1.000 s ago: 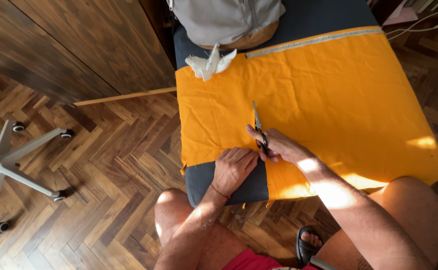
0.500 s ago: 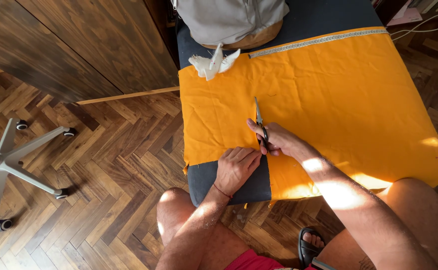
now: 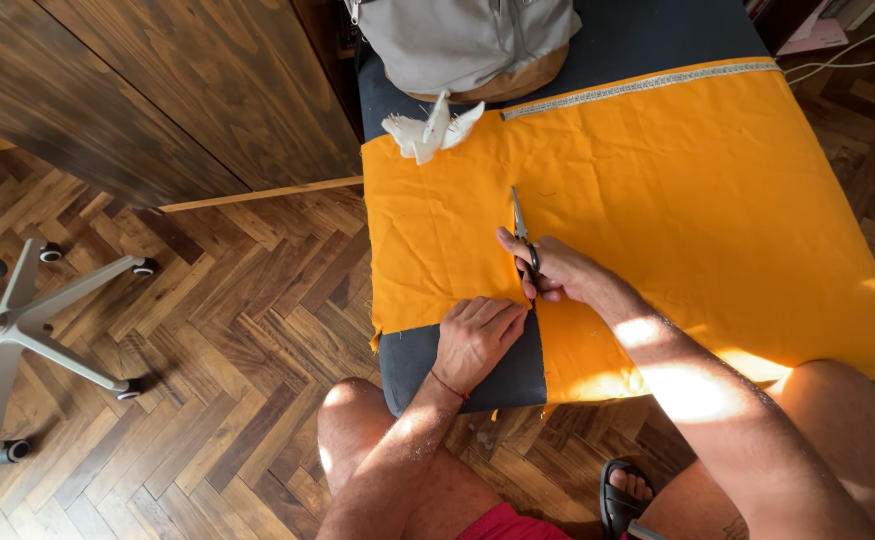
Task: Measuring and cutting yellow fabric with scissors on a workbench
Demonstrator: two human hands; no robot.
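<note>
My right hand [image 3: 555, 272] is curled around the handles of a pair of scissors [image 3: 522, 238], fingers through the loops, so it is closed on the tool; I cannot tell how far apart the blades stand, since they read as one thin line. My left hand [image 3: 475, 335] lies flat with the fingers together, pressing down on the near edge of the orange cloth [image 3: 677, 190] just left of the cut, its heel over the dark table [image 3: 457, 372] where the cloth ends.

What matters here is the line of the scissors: they point straight away from me, tips toward the far edge with the pale trim band [image 3: 647, 85], and the slit they have opened runs back from the blades to the near edge, between my two hands. The uncut cloth lies ahead of the right hand, which is the nearer one to it; the left sits behind and beside the blades. The cloth covers most of the table, its left strip ending near a crumpled white scrap [image 3: 429, 130], with a grey bag [image 3: 467, 40] beyond.

Against the picture from a second ago, the scissors and right hand hold nearly the same place on the cloth, and the left hand is still flat at the near edge; the view itself has drifted slightly
</note>
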